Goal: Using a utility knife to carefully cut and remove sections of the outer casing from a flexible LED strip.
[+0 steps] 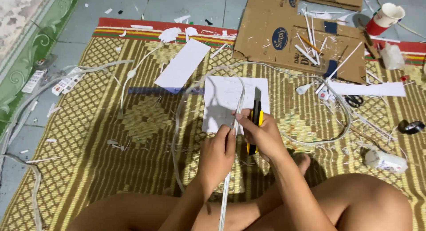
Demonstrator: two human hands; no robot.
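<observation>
Both grip: left hand [217, 153] the white strip [238, 107], right hand [262, 132] a yellow utility knife [256, 113] against it.

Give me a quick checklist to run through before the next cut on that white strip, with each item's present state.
1. Left hand grips the white strip: ok.
2. Right hand holds the yellow utility knife: ok.
3. Blade against the strip: cannot tell.
4. Left fingers clear of the blade: cannot tell, the hands touch.
5. White sheet lies under the work: ok.
6. Bare legs out of the cutting line: not ok, directly below.
</observation>
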